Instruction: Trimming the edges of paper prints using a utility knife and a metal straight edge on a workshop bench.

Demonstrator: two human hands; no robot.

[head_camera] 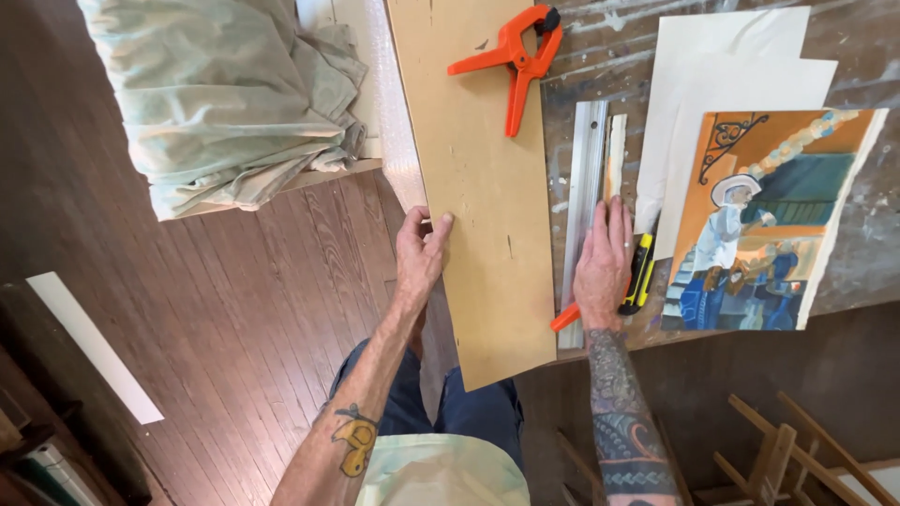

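Board (478,187) was already clamped (514,58). Left hand (419,253) pinched its edge; right hand (603,267) lay spread flat on the metal ruler (583,187), cutting not yet started.

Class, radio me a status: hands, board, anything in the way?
Left hand grips brown board edge. Right hand flat by metal ruler. Orange clamp pins board's far end.

board (478,187) top cut off by frame; second clamp (565,317) mostly under right hand (603,267)

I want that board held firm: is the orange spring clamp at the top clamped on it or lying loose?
Clamped: the orange plastic spring clamp grips the far right edge of the long brown fibreboard panel, handles splayed over it.
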